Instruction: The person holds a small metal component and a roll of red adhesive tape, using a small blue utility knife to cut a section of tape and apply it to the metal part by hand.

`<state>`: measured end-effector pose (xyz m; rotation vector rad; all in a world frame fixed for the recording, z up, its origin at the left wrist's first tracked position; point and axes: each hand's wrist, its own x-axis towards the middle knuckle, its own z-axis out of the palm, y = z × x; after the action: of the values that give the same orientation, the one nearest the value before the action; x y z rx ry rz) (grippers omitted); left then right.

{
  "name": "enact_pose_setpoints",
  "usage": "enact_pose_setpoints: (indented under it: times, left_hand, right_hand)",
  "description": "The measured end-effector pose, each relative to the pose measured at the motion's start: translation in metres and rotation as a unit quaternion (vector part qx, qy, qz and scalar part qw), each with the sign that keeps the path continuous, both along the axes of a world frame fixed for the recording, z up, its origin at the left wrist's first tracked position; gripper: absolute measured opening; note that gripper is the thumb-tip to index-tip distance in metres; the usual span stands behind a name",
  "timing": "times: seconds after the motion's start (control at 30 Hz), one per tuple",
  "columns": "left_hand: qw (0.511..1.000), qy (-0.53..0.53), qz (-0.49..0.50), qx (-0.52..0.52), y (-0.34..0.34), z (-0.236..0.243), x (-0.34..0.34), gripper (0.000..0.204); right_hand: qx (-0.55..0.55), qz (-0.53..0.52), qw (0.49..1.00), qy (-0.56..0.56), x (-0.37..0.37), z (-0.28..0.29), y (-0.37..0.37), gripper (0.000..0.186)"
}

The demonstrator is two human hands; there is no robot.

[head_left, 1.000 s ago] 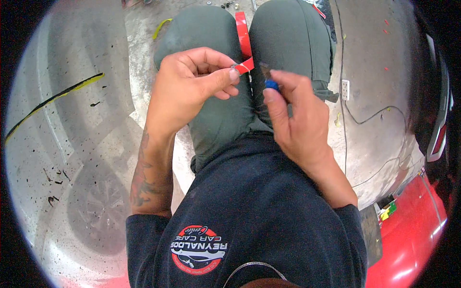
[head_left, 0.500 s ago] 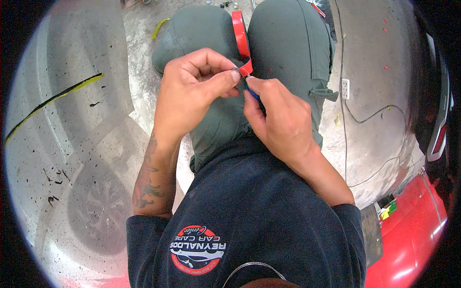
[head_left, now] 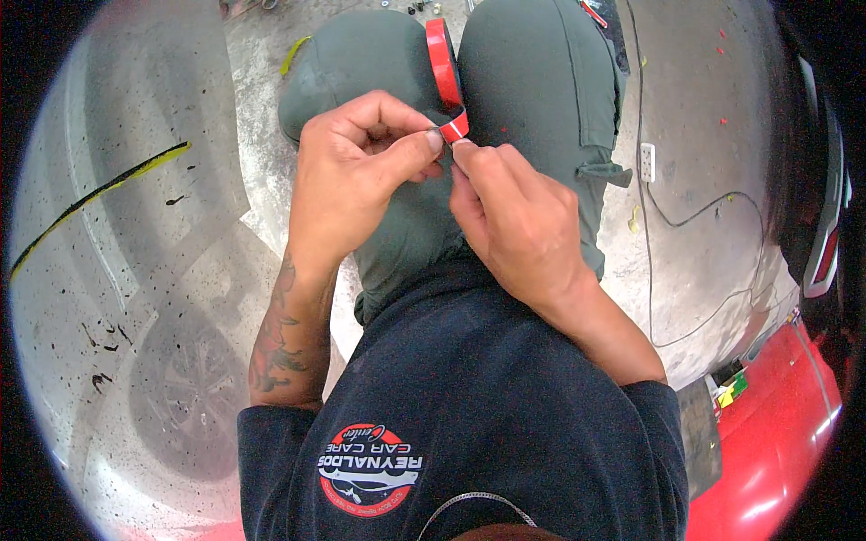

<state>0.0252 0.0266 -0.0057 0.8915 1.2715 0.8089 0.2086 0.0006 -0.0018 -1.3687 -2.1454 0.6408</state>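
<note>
A roll of red-faced tape (head_left: 441,63) with a black inner side stands on edge between my knees, and its free end (head_left: 456,126) runs down to my hands. My left hand (head_left: 347,176) pinches that end between thumb and fingers. Close against it, my right hand (head_left: 523,203) is closed at the strip, its fingertips by a pale line across the red face. The small blue-handled tool in that hand is now hidden by the fingers; only the earlier frame shows its blue part.
Left, a black-and-yellow strip (head_left: 104,194) lies across a grey, speckled surface where a wheel shape shows faintly. Right, a white power strip (head_left: 648,162) and dark cable (head_left: 704,216) lie on the floor. A red car panel (head_left: 776,433) is at lower right.
My right hand has shifted slightly up and left, closer to my left fingertips. The blue part is no longer visible, and a pale line now shows on the tape.
</note>
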Motion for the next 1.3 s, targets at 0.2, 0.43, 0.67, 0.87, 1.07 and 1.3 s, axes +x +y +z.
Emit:
enact_pose_setpoints:
  times: [0.2, 0.43, 0.67, 0.87, 1.07, 1.3]
  left_hand:
    - [0.999, 0.034, 0.02, 0.015, -0.005, 0.0, 0.003, 0.008]
    - [0.997, 0.057, 0.041, 0.03, -0.012, 0.001, 0.009, 0.009]
    - [0.996, 0.047, 0.078, 0.003, -0.02, 0.008, 0.002, 0.012]
    - [0.997, 0.038, 0.067, -0.03, -0.027, 0.006, -0.002, 0.014]
    - [0.995, 0.077, 0.045, -0.036, -0.033, 0.008, -0.003, 0.013]
    - [0.995, 0.067, 0.064, -0.033, -0.038, 0.006, -0.001, 0.011]
  right_hand:
    - [-0.001, -0.001, 1.0, 0.012, -0.004, -0.002, 0.001, 0.021]
    - [-0.05, -0.005, 0.999, 0.0, 0.0, -0.008, -0.003, 0.018]
    - [0.015, -0.046, 0.994, 0.101, 0.007, -0.004, -0.008, 0.023]
    - [-0.017, -0.003, 0.996, 0.083, 0.0, -0.011, -0.012, 0.023]
    - [-0.026, 0.019, 0.998, 0.047, -0.003, -0.014, -0.018, 0.024]
    - [-0.029, 0.029, 0.999, 0.027, -0.005, -0.01, -0.02, 0.027]
